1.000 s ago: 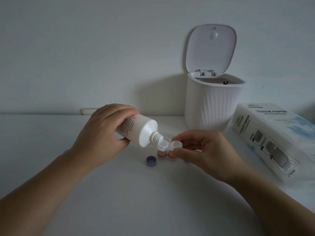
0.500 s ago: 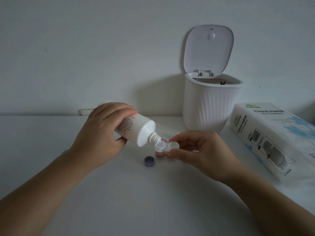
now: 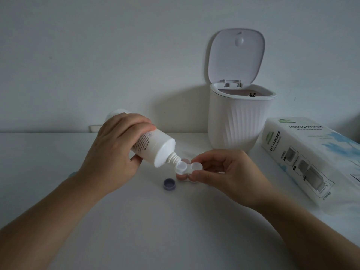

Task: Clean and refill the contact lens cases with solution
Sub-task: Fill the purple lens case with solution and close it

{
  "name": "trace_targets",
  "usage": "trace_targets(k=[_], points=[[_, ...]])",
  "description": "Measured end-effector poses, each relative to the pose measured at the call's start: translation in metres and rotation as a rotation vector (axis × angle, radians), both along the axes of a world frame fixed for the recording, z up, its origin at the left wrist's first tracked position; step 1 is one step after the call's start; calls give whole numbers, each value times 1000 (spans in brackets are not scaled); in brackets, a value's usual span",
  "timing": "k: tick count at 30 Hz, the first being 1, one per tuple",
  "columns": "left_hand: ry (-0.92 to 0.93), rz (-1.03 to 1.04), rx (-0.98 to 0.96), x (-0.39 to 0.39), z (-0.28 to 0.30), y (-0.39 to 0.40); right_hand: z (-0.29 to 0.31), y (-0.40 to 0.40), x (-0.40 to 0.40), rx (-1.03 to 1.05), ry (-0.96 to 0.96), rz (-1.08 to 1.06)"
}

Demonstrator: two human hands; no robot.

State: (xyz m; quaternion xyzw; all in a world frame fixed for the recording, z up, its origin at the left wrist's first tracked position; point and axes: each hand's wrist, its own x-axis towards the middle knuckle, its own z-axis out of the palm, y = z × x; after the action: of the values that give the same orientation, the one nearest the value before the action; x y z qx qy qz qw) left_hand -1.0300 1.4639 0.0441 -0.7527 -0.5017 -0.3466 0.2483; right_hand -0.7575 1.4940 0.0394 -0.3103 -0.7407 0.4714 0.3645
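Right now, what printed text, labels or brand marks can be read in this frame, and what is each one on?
"TISSUE PAPER": top face of the tissue pack, near its far edge.
"TISSUE PAPER": again, running along the pack's near side.
Smaller lines under both, and the captions by the pack's diagrams: too small to read.
Label on the solution bottle in the left hand: blurred, unreadable.
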Motion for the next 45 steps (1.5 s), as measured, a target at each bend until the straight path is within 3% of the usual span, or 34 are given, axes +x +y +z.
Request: trace_targets(k=[35, 45], points=[[4, 26, -15, 3, 0, -2, 1, 0, -1, 1, -56, -11], [-38, 24, -26, 2, -1, -2, 1, 0, -1, -50, 7, 19]])
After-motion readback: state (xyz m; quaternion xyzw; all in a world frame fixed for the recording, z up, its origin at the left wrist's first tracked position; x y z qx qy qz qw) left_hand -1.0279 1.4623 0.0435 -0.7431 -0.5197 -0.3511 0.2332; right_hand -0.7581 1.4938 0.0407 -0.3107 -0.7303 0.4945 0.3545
